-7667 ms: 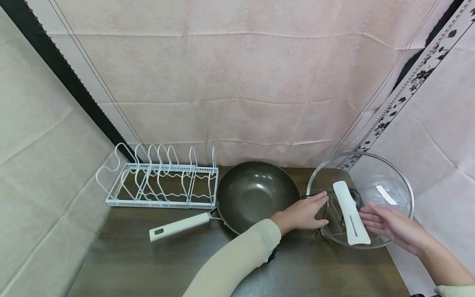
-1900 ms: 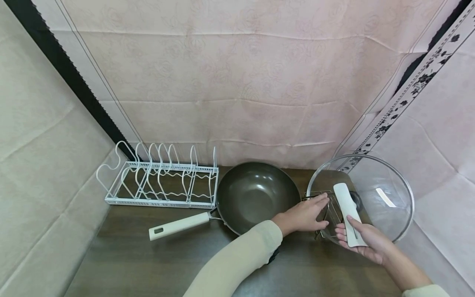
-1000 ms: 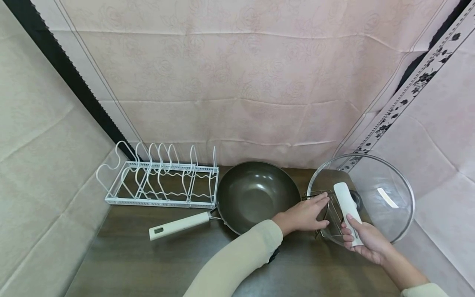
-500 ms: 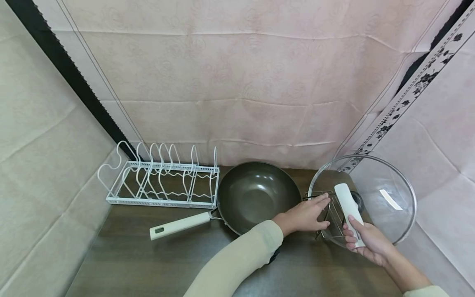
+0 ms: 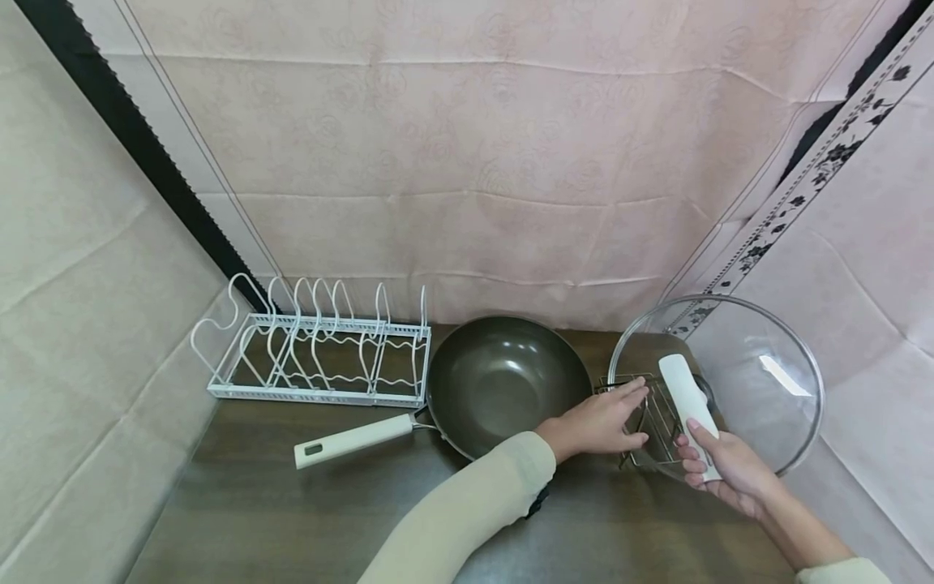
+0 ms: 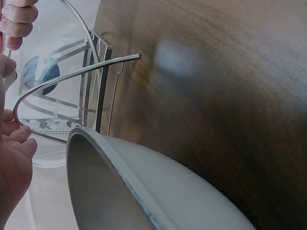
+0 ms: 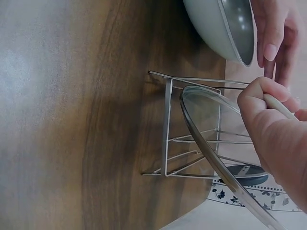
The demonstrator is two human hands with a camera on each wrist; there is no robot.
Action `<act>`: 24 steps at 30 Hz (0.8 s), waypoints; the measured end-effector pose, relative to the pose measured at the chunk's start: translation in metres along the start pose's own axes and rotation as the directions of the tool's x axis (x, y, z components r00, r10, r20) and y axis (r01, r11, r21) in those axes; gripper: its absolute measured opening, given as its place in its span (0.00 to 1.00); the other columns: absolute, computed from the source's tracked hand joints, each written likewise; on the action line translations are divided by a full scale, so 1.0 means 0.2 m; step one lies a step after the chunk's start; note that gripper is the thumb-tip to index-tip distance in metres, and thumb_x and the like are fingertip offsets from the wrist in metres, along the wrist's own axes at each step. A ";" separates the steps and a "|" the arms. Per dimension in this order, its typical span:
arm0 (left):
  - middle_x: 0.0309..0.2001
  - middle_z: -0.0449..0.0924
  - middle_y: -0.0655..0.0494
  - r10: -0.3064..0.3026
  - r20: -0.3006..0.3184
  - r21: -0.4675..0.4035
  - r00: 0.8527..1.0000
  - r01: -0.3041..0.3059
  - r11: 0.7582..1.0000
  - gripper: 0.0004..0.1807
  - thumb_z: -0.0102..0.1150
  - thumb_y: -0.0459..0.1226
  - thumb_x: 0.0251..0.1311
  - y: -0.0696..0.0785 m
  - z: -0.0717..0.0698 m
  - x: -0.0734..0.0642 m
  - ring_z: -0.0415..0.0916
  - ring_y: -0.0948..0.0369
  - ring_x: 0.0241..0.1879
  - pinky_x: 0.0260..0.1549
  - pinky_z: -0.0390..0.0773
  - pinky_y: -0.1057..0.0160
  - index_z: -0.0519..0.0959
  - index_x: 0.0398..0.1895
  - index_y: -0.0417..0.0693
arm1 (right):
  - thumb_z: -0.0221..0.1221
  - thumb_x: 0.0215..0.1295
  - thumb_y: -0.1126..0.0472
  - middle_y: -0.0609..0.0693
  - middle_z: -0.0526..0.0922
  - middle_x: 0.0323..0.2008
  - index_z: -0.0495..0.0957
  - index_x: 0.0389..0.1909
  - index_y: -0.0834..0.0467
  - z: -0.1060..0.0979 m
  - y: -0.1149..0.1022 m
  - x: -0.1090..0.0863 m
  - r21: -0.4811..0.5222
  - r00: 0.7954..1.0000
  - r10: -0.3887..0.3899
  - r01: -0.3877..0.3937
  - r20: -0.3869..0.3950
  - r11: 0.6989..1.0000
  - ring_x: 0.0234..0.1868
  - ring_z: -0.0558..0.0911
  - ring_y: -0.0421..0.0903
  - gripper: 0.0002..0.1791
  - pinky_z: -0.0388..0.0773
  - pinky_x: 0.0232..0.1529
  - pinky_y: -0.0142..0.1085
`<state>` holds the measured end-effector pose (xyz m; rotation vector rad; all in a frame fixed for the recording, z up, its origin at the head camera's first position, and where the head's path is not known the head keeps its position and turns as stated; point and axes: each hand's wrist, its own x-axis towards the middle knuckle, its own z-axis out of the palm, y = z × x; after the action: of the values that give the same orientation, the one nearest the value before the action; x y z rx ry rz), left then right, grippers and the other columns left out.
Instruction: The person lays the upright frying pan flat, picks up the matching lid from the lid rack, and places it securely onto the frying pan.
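Note:
In the head view my right hand (image 5: 730,470) grips the lower part of a white upright handle (image 5: 684,393) on a large clear glass pot lid (image 5: 773,405). The lid leans back, its lower rim among the bars of a wire rack (image 7: 168,127), and its round dark knob base (image 7: 247,175) shows in the right wrist view. My left hand (image 5: 594,422) reaches across the front of the wok (image 5: 503,381), fingers extended, fingertips touching the rack's left side. In the left wrist view those fingertips sit right at the rack's curved wire (image 6: 72,75).
Beside the lid stands the dark-lined wok, its pale handle (image 5: 357,438) pointing left toward the front. A white wire dish rack (image 5: 321,397) is at the back left. All rest on a brown wooden table (image 5: 306,519), with cloth walls (image 5: 474,162) behind and at both sides.
My right hand, open beside the handle at first, has closed round it. The lid's rim has since risen slightly and shifted a little right. My left hand has stayed at the rack.

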<state>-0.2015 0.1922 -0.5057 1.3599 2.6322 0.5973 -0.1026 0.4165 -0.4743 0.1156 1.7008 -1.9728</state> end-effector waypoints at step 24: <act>0.83 0.51 0.61 0.006 -0.060 -0.005 0.998 -0.006 1.000 0.43 0.52 0.63 0.71 0.04 -0.06 -0.03 0.58 0.66 0.78 0.71 0.64 0.72 0.57 0.82 0.55 | 0.38 0.86 0.49 0.41 0.71 0.27 0.73 0.40 0.58 0.02 -0.09 -0.05 -0.079 0.999 -0.031 0.028 -0.040 0.997 0.25 0.70 0.35 0.22 0.75 0.29 0.28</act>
<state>-0.1960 0.1887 -0.4930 1.3697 2.6723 0.6550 -0.1011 0.4171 -0.4532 0.1041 1.8128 -1.9343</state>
